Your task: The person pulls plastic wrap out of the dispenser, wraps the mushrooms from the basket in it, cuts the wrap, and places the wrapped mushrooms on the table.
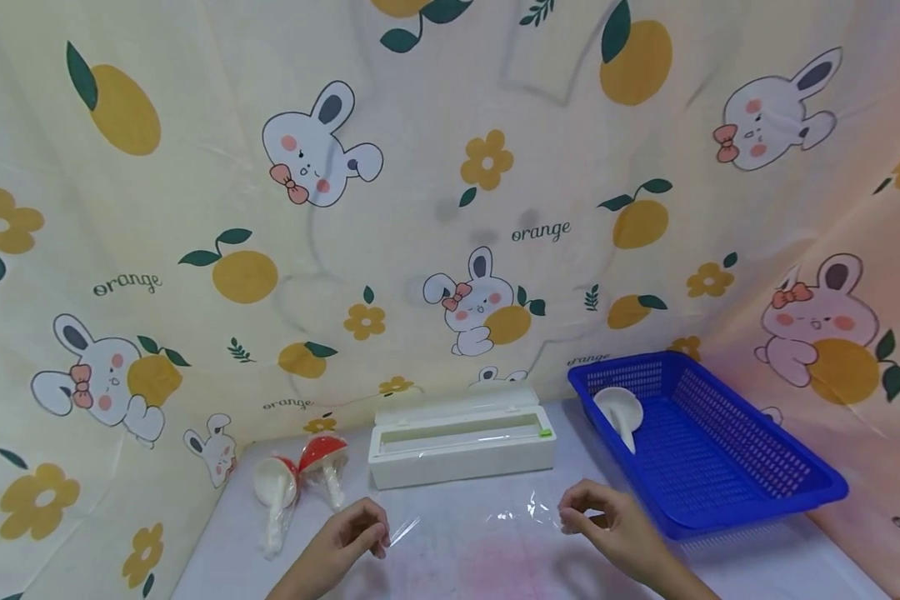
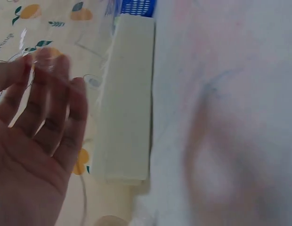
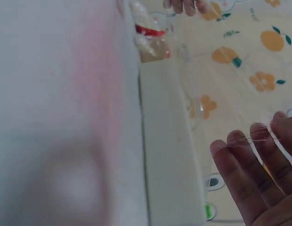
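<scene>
Clear film (image 1: 506, 516) spans the gap between the two hands, just above the table (image 1: 225, 533). Beyond and left of the left hand lie two red-and-white pieces (image 1: 324, 457) in clear wrapping. The left hand (image 1: 345, 537) pinches one edge of the film, thumb brought to the fingertips. Ahead, between the hands, stands a white box (image 1: 461, 465) with its lid raised, probably set there so that both can reach it. The right hand (image 1: 618, 525) likewise pinches the opposite edge; holding both sides seems meant to keep the film spread. Beyond and right of it sits a blue basket (image 1: 708, 475) holding a white spoon-like piece (image 1: 621, 412).

Only the head view shows the box's slot and the basket's contents; the right wrist view adds creases across the fingertips. The film's far edge is too transparent to trace surely.
</scene>
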A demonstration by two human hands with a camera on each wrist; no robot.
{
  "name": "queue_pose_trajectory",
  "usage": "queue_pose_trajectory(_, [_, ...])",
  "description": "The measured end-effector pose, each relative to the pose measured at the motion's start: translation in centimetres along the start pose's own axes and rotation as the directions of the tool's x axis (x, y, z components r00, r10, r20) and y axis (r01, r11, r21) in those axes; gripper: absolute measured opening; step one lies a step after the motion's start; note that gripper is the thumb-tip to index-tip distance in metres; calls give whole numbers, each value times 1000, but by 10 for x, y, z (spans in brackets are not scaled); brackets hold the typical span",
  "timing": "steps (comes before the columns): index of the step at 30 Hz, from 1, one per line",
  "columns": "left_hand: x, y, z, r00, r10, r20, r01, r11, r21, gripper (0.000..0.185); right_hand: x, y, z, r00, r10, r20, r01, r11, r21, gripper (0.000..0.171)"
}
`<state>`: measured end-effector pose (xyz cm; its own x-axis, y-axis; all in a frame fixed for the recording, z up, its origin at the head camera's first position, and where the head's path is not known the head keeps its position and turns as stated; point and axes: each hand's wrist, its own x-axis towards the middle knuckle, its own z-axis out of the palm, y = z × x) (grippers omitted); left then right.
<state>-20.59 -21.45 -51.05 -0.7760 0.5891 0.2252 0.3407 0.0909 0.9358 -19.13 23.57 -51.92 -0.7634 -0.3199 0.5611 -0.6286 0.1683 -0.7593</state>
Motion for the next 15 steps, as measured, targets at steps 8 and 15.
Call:
queue_pose_trajectory(8, [-7,-14,2,977,-135,165,122,988,91,16,-16,18,-4,991,-25,128,27,1000,-15,21])
queue_pose_trajectory(15, [-14,-28,7,921,-352,167,316,926,207,18,-26,33,-10,956,-140,258,157,987,-44,26])
